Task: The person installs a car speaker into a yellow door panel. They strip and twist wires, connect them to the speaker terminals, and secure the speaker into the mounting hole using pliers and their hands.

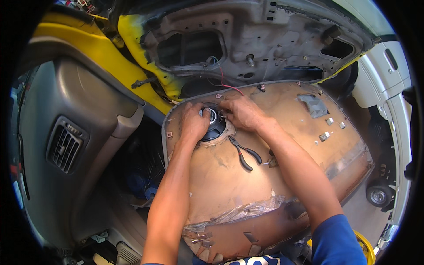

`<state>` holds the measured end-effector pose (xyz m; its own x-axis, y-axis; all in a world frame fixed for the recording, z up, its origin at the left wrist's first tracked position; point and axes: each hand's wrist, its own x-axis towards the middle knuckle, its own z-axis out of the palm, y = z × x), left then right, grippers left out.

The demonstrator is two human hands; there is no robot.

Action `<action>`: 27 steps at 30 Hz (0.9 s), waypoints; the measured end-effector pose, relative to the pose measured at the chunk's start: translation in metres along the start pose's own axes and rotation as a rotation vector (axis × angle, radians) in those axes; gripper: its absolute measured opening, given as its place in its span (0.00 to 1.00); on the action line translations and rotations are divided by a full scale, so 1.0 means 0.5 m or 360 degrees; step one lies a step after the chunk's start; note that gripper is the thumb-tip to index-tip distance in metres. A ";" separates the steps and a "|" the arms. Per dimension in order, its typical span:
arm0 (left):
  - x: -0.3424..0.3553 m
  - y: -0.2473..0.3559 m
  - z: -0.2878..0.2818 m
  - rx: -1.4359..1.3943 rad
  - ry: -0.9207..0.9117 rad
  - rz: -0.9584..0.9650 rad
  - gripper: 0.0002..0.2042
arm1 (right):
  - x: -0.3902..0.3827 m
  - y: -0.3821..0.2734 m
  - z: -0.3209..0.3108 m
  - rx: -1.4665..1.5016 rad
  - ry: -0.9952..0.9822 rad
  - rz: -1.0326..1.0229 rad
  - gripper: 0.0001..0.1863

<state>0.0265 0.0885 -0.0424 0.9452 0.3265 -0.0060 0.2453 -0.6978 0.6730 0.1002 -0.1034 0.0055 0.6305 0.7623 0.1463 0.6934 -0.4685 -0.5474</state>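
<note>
A tan door trim panel (260, 185) lies in front of me with a round black speaker (212, 131) set into it. My left hand (195, 120) is closed on the speaker's left side, thumb on its top. My right hand (243, 114) is at the speaker's upper right, fingers pinched on something small that I cannot make out. A red wire (231, 88) runs from the bare metal door (238, 33) down toward my right hand, which hides its end. Pliers with black handles (245, 160) lie open on the panel just below the speaker, pointing up toward it.
A grey dashboard (90, 88) with an air vent (64, 145) is at the left, beside a yellow door frame (77, 35). Small metal clips (325, 135) and a grey patch (312, 105) sit on the panel. A white vehicle (375, 77) stands at the right, with a wheel (378, 195) low down.
</note>
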 end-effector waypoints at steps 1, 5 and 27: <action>-0.003 0.008 -0.005 0.0009 -0.0044 -0.0017 0.18 | 0.005 0.013 0.013 -0.0012 -0.0038 0.0035 0.14; -0.065 0.078 -0.016 0.0364 0.0328 0.0117 0.21 | -0.026 0.018 0.034 0.0430 0.0039 0.0225 0.14; -0.209 0.216 -0.015 0.0317 -0.0597 0.0576 0.27 | -0.039 0.063 0.034 0.0495 0.0259 0.0321 0.08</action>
<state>-0.0473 -0.0161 0.0366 0.9797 -0.1801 -0.0878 -0.1075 -0.8422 0.5283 0.1038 -0.1256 -0.0288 0.8073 0.5766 0.1256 0.4274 -0.4246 -0.7982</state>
